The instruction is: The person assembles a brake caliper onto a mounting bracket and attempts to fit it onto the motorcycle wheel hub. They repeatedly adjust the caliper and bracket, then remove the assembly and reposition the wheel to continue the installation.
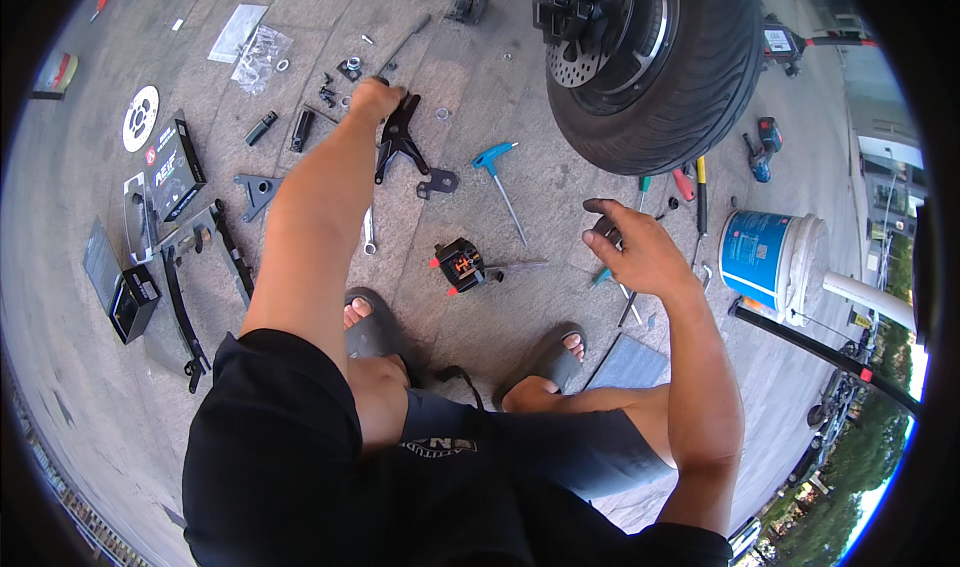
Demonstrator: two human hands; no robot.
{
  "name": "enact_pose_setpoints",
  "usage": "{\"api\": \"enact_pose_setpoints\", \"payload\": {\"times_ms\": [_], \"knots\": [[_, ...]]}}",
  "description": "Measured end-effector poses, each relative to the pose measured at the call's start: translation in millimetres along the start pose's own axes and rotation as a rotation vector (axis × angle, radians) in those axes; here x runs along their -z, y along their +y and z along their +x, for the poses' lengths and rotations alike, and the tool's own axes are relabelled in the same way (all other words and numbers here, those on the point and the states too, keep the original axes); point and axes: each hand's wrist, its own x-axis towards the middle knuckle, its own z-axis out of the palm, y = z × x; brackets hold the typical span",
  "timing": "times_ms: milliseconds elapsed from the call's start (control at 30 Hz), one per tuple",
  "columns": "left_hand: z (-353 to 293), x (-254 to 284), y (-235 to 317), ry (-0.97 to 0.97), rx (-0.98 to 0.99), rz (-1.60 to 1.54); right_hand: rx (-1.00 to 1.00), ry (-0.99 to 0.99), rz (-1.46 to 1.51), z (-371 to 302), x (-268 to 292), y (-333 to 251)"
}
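My left hand [376, 99] reaches far out over the ground, its fingers closed at the near end of a long grey ratchet wrench [408, 39]. A black forked bracket [401, 142] lies just beside that hand, with a small dark plate [438, 183] by its lower end. My right hand [640, 250] hovers at the right with thumb and forefinger apart and darkened fingertips; I see nothing held in it. A blue T-handle hex key [497, 172] lies between the hands. Nearer my feet sits a black brake caliper [460, 265] with orange parts.
A fat-tyred wheel [690, 77] with a brake disc stands ahead right. A blue-and-white bucket [765, 257] and a cordless drill [764, 149] are at the right. At the left lie boxes [175, 167], metal arms [182, 297] and a disc [141, 119]. A combination wrench [369, 235] lies nearby.
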Motion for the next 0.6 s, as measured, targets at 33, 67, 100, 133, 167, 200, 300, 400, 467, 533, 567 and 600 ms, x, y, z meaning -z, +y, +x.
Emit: {"api": "enact_pose_setpoints", "payload": {"times_ms": [33,67,100,133,167,200,300,400,467,533,567,600], "knots": [[8,3,-5,-0.001,0.033,-0.111,0.019,-0.002,0.012,0,0,-2],[14,4,-8,-0.004,0.064,-0.226,0.029,0.0,0.013,-1,0,-4],[19,4,-8,-0.015,0.111,-0.332,0.037,0.005,0.011,-1,1,-6],[22,4,-7,-0.034,0.125,-0.443,0.056,0.018,0.022,-1,1,-9],[23,4,-2,-0.037,0.135,-0.498,0.079,0.027,0.015,0,1,-12],[23,5,3,-0.045,0.147,-0.543,0.103,0.036,0.01,2,0,-15],[13,14,27,-0.065,0.132,-0.633,0.163,0.043,0.008,7,-2,-24],[4,27,54,-0.108,0.102,-0.744,0.187,0.049,0.006,13,-3,-30],[0,32,68,-0.087,0.098,-0.81,0.228,0.085,-0.035,16,-4,-34],[0,37,73,-0.052,0.075,-0.799,0.271,0.106,-0.06,19,-5,-37],[0,38,73,-0.055,0.067,-0.808,0.265,0.097,-0.058,20,-6,-38],[1,38,74,-0.052,0.061,-0.81,0.266,0.096,-0.057,22,-6,-38]]}}
